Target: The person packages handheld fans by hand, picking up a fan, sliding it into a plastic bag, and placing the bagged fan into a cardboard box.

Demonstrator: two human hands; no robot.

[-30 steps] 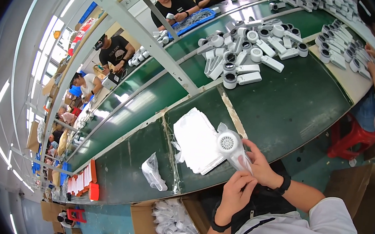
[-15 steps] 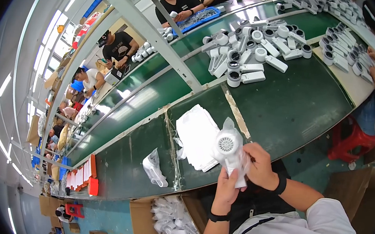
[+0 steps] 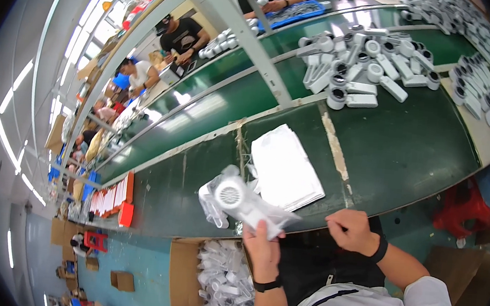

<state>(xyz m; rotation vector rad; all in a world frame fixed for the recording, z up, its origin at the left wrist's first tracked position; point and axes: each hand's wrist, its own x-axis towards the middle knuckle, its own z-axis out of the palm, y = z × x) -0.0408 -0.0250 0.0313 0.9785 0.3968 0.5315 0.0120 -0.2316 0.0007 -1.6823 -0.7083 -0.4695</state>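
My left hand (image 3: 264, 246) grips the handle end of a white hair dryer in a clear plastic bag (image 3: 240, 201), held out over the near edge of the green conveyor belt (image 3: 410, 151). Another bagged white dryer (image 3: 211, 207) lies on the belt just left of it. My right hand (image 3: 352, 229) rests loosely closed at the belt's edge, holding nothing I can see. A stack of clear plastic bags (image 3: 285, 167) lies on the belt right behind both hands.
A pile of unbagged white dryers (image 3: 359, 69) sits farther up the belt. A cardboard box of bagged dryers (image 3: 223, 284) stands by my left knee. Other workers (image 3: 180, 31) sit across the line. A red stool (image 3: 466, 210) stands at right.
The bagged dryer has swung leftward and down, now carried by my left hand alone. My right hand has let go and dropped to the belt's edge.
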